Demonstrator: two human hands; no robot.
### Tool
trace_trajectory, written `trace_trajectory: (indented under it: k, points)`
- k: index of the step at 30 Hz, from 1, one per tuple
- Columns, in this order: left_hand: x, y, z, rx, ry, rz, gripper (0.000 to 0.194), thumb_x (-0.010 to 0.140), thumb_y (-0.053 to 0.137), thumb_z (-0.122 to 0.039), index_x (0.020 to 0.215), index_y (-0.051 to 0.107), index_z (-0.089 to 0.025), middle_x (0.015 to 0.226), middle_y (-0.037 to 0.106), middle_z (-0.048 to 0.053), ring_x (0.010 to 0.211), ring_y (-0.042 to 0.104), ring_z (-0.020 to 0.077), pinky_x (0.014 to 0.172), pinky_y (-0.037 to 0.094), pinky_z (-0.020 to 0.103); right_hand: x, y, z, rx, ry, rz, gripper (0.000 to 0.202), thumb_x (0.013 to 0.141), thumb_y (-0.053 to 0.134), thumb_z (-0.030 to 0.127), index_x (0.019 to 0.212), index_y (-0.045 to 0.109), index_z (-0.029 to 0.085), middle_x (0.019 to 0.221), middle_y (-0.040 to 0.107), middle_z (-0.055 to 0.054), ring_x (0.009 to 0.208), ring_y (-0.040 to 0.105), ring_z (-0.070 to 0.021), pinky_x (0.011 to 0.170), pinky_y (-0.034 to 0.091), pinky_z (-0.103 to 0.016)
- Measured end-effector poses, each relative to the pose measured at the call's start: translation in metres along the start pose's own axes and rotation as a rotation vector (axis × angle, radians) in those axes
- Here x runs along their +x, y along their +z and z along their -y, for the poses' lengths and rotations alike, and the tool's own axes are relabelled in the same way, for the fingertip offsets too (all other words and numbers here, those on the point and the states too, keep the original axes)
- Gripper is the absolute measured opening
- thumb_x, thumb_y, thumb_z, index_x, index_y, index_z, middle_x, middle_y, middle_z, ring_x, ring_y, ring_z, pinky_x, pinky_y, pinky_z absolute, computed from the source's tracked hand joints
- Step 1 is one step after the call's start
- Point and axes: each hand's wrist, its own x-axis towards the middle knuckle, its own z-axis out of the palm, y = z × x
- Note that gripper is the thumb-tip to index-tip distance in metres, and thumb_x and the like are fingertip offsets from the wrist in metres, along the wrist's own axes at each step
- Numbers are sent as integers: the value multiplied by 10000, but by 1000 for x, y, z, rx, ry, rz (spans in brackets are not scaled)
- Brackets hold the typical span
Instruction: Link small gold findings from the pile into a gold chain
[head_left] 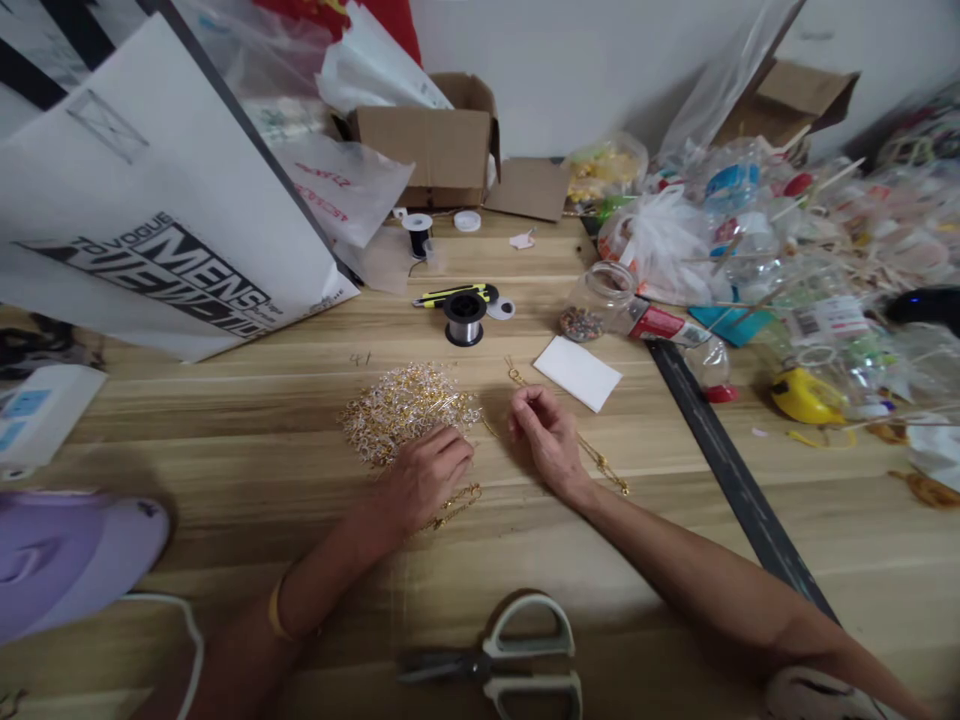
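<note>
A heap of small clear and gold beaded pieces [405, 405] lies on the wooden table. At its lower right edge is my left hand [431, 470], fingers bent and close together; what they hold, if anything, is too small to make out. A gold chain [456, 506] lies just below that hand. My right hand [546, 435] is curled in a pinch to the right of the heap, its fingertips on something too small to tell. Another gold chain [601, 462] runs out beside its wrist, and a gold ring piece [514, 374] shows above it.
Scissors [491, 665] lie near the front edge. Beyond the hands are a wire spool [464, 320], a yellow cutter [450, 295], a white pad [577, 372] and a bead jar [592, 305]. Plastic bottles and bags [750, 240] crowd the right; a purple object [75, 560] stands left.
</note>
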Motion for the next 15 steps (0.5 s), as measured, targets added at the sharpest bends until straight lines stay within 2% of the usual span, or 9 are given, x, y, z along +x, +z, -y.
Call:
trace_trajectory:
  k: [8,15]
  points:
    - [1,-4,7,-181,-59,-102,144,894,515,-137,828,642,-158,805,660,50,776,604,155,734,488,285,-2,0,1,-56,-25,48,239,861,581,405,808,530,177,641,476,27,547,432,-98,518,357,-242]
    - [6,-7,5,-96,-50,-135,151,899,517,-158,853,660,-164,824,661,57,831,570,175,787,481,321,-3,-1,0,-46,-29,46,230,866,573,402,822,533,180,669,493,14,560,439,-101,520,366,-243]
